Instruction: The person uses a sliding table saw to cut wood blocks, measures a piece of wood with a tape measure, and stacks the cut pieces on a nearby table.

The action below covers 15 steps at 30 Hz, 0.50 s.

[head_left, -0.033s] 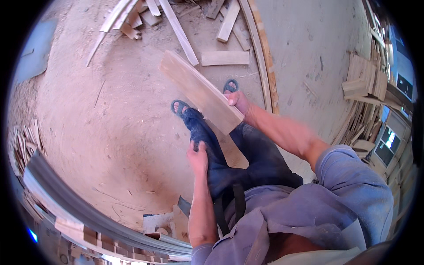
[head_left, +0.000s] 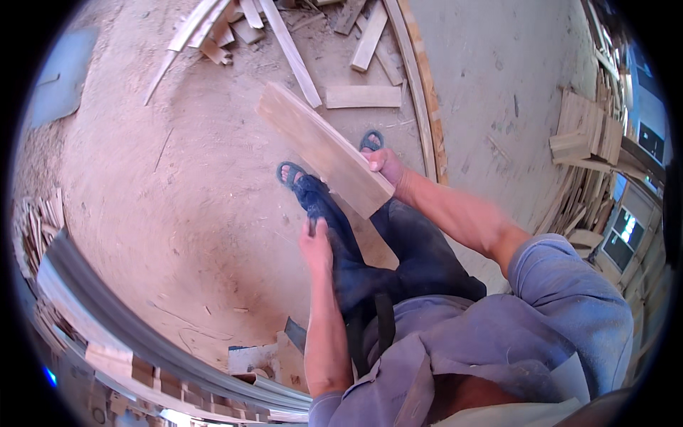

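In my right hand (head_left: 385, 166) is one end of a wooden board (head_left: 316, 146), gripped with the thumb on its top face and the fingers hidden at its side. The board slants away to the far left, above my legs and sandalled feet (head_left: 290, 173). My left hand (head_left: 315, 245) hangs beside my left thigh, apart from the board. Its fingers are closed, and a small dark patch shows between the tips. Whether that is a held object or my dark trousers (head_left: 341, 235) behind it, I cannot make out.
Offcuts lie on the dusty floor ahead, among them a short plank (head_left: 363, 97) and a long strip (head_left: 290, 53). Curved-looking long timbers (head_left: 418, 85) run along the floor. Stacked boards (head_left: 587, 124) stand at right. A long grey edge (head_left: 107, 302) borders the lower left.
My left hand has shifted slightly farther forward along my thigh. The board and my right hand stay almost where they were.
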Each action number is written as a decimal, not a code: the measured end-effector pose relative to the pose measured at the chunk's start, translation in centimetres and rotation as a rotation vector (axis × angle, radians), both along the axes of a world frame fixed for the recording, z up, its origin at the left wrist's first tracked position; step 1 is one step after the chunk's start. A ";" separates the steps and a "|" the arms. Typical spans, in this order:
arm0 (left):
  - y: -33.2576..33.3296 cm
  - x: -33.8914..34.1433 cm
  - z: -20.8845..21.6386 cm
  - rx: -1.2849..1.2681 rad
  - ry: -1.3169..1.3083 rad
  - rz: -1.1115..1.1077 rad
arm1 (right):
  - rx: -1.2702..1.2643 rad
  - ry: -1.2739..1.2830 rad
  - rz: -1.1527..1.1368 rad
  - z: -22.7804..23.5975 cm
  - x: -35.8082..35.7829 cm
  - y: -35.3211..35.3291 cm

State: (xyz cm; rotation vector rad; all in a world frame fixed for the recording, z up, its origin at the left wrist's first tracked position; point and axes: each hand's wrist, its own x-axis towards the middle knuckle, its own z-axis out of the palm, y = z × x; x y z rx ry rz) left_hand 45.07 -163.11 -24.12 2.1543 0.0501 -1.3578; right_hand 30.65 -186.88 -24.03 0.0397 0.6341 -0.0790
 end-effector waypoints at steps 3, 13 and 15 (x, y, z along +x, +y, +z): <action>-7.6 2.9 7.0 -0.402 0.245 0.323 | -0.037 -0.042 0.038 4.7 0.7 0.7; -7.4 5.9 24.0 -0.807 0.177 0.637 | -0.589 -0.167 0.468 23.4 6.7 2.1; -5.1 5.3 25.6 -0.914 0.146 0.721 | -0.765 -0.205 0.540 25.4 6.6 3.5</action>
